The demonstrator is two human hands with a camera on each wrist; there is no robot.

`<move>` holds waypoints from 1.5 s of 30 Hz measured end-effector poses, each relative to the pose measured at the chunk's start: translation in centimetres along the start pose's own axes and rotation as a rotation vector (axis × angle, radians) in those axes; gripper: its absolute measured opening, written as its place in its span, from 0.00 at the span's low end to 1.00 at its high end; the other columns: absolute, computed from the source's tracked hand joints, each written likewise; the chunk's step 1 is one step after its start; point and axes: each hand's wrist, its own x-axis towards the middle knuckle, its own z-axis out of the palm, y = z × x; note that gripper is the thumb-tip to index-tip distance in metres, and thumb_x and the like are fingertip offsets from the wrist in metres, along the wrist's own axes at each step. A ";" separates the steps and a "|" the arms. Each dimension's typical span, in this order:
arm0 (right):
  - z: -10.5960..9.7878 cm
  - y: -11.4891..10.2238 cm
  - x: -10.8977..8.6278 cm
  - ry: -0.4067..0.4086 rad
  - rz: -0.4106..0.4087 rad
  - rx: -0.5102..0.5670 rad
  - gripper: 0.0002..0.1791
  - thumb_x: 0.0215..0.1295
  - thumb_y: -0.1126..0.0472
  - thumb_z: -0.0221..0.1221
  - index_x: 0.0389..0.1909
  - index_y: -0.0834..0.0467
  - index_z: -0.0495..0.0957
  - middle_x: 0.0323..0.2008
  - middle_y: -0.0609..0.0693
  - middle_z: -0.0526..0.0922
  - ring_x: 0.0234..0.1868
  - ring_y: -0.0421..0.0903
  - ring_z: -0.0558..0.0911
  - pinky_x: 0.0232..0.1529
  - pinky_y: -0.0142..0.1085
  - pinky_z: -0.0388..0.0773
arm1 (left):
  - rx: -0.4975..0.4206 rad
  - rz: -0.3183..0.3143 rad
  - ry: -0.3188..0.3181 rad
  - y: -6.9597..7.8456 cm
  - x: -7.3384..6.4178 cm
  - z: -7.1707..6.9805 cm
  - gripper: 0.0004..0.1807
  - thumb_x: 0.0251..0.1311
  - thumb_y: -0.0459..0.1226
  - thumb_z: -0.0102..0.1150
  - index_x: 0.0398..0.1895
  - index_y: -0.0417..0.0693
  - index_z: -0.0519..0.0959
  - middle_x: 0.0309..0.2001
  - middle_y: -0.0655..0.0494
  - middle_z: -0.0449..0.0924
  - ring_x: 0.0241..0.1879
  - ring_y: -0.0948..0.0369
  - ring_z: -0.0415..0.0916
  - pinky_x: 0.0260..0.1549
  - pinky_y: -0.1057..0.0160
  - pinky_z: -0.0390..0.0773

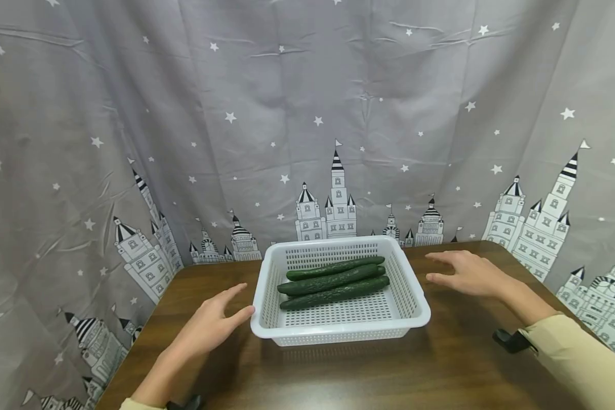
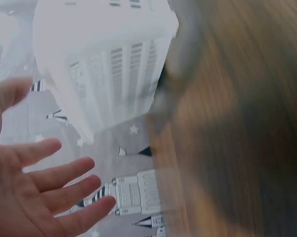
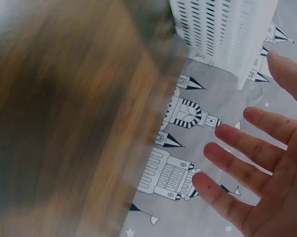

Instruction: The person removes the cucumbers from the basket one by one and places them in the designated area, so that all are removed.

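- Lower centre: white rectangular plastic basket (image 1: pixel 340 329), long dark-green cucumbers (image 1: pixel 330 280) inside.
- Grasping nothing: left hand (image 1: pixel 211 323), lower left; right hand (image 1: pixel 468 274), lower right.
- Best gripped evenly, kept level.

The basket (image 1: pixel 338 329) is smooth plastic with a slight sheen, and the cucumbers (image 1: pixel 328 281) look kinda bumpy and semi-glossy. The tabletop (image 1: pixel 348 381) is shiny wood grain, the curtain (image 1: pixel 266 142) creased, mostly matt cloth.
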 end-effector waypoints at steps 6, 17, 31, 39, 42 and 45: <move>0.2 0.0 1.3 -0.002 -0.018 0.141 0.32 0.68 0.40 0.61 0.63 0.59 0.78 0.46 0.50 0.87 0.45 0.47 0.85 0.43 0.48 0.80 | -0.144 -0.067 0.047 0.7 0.8 0.8 0.30 0.67 0.51 0.61 0.69 0.51 0.70 0.59 0.41 0.80 0.57 0.45 0.79 0.52 0.42 0.77; 0.5 -0.4 2.5 0.032 -0.013 0.291 0.26 0.70 0.48 0.60 0.60 0.62 0.79 0.51 0.57 0.86 0.52 0.55 0.84 0.51 0.52 0.79 | -0.450 -0.092 0.049 0.2 1.2 3.7 0.26 0.68 0.41 0.61 0.68 0.52 0.72 0.54 0.46 0.82 0.55 0.50 0.79 0.46 0.58 0.77; 0.0 -1.4 4.8 -0.092 0.046 0.518 0.28 0.73 0.48 0.57 0.66 0.62 0.74 0.58 0.61 0.82 0.45 0.53 0.86 0.40 0.45 0.81 | -0.557 -0.012 0.101 0.0 1.0 6.0 0.24 0.67 0.37 0.62 0.66 0.47 0.74 0.61 0.42 0.77 0.58 0.49 0.74 0.47 0.64 0.77; -0.6 -2.3 6.7 -0.126 0.080 0.580 0.29 0.72 0.47 0.58 0.67 0.60 0.74 0.41 0.57 0.86 0.33 0.46 0.78 0.27 0.38 0.72 | -0.558 0.004 0.119 -0.1 1.1 6.7 0.24 0.67 0.34 0.60 0.67 0.47 0.73 0.69 0.42 0.70 0.64 0.47 0.71 0.49 0.66 0.76; -0.9 -2.7 7.5 -0.134 0.072 0.605 0.28 0.73 0.49 0.57 0.67 0.61 0.73 0.36 0.57 0.85 0.27 0.46 0.74 0.24 0.36 0.68 | -0.491 -0.019 0.149 0.2 1.1 6.7 0.25 0.64 0.34 0.62 0.66 0.51 0.74 0.66 0.43 0.73 0.62 0.49 0.70 0.49 0.62 0.76; -1.0 -3.1 8.2 -0.147 0.061 0.632 0.26 0.74 0.51 0.57 0.66 0.61 0.74 0.37 0.59 0.85 0.23 0.46 0.70 0.24 0.36 0.68 | -0.398 -0.046 0.194 0.7 1.1 7.0 0.26 0.61 0.32 0.60 0.65 0.53 0.75 0.61 0.44 0.75 0.58 0.51 0.70 0.48 0.56 0.75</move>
